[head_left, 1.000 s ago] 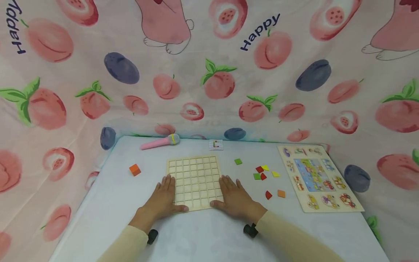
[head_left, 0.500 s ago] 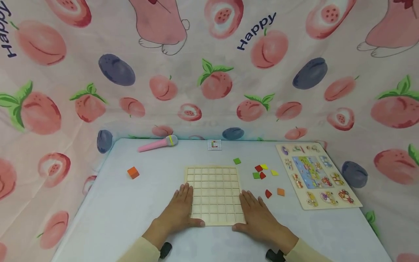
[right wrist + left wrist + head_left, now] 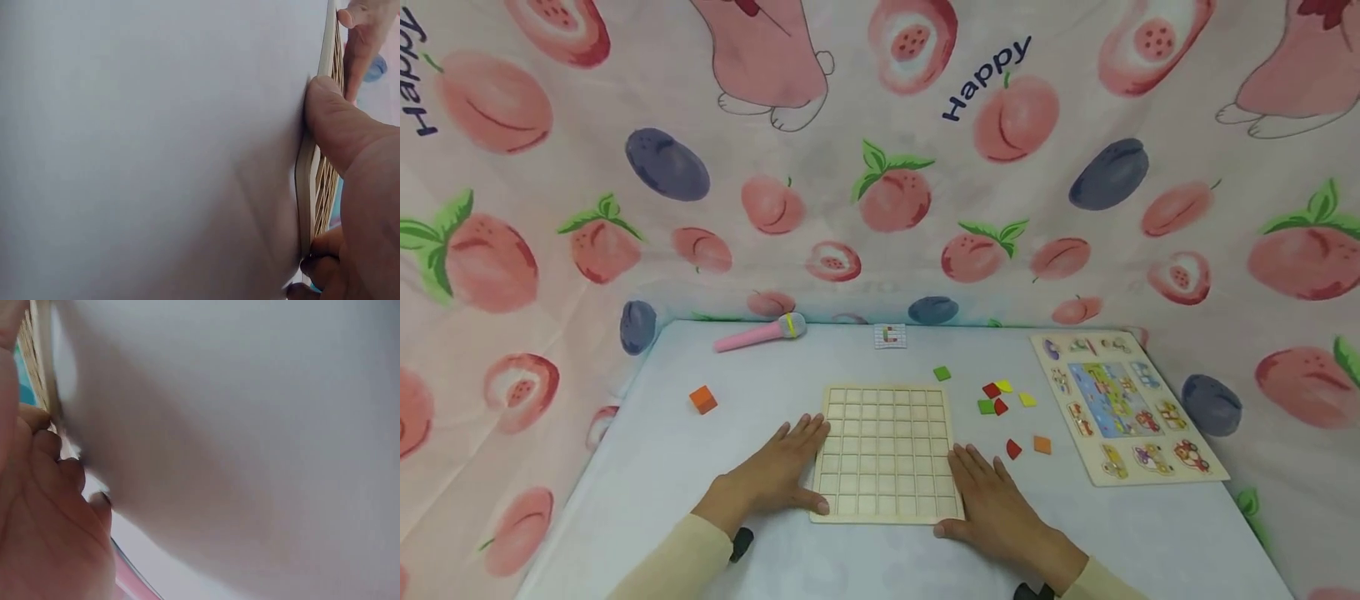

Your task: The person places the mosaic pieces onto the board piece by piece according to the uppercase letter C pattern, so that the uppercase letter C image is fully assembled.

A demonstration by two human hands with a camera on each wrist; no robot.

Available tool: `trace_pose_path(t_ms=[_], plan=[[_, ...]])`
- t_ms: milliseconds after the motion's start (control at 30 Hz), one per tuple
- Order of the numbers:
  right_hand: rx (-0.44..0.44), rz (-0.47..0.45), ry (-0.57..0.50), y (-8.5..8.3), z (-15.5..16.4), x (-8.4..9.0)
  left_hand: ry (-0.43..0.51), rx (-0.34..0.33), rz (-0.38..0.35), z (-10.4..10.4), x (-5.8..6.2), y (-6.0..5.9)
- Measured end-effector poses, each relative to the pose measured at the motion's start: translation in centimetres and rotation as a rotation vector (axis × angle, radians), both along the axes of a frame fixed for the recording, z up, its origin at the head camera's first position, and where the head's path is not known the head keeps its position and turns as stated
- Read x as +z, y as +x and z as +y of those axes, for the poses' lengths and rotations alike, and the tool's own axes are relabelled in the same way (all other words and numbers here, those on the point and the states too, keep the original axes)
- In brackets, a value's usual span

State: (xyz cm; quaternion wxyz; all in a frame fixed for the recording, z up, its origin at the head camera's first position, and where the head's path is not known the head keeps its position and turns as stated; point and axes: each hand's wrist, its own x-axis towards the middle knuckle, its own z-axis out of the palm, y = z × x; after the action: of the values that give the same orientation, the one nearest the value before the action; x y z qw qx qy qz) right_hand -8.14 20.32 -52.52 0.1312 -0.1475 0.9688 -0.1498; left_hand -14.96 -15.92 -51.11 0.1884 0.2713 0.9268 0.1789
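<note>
Here, nearest to me, both hands lie flat on the pale blue table (image 3: 647,467), one on each side of the wooden grid board (image 3: 886,450). My left hand (image 3: 775,477) rests with its fingers stretched along the board's left edge and its thumb against the near left corner; the fingers are straight, not curled round anything. My right hand (image 3: 996,508) lies the same way at the board's right edge, thumb at the near right corner, fingers relaxed and straight. The right wrist view shows the thumb (image 3: 337,119) pressed to the board's thin edge (image 3: 306,187). The board sits flat near the table's front middle, its cells bare.

Just beyond the right hand lie small coloured tiles (image 3: 1003,400) in red, green, yellow and orange, loosely scattered. Further right is a picture puzzle board (image 3: 1123,408). To the left, well apart, stands an orange cube (image 3: 703,399). At the far edge lie a pink toy microphone (image 3: 760,332) and a small pattern card (image 3: 890,336), with the fruit-print cloth (image 3: 880,167) behind.
</note>
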Motion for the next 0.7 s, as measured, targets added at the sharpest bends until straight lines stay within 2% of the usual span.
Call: trace_pose_path(t_ms=[367, 700], plan=[[0.012, -0.008, -0.024, -0.3, 0.2, 0.1, -0.007, -0.010, -0.024, -0.3, 0.1, -0.3], [0.001, -0.018, -0.024, -0.5, 0.2, 0.2, 0.006, 0.036, -0.048, -0.2, -1.2, -0.9]])
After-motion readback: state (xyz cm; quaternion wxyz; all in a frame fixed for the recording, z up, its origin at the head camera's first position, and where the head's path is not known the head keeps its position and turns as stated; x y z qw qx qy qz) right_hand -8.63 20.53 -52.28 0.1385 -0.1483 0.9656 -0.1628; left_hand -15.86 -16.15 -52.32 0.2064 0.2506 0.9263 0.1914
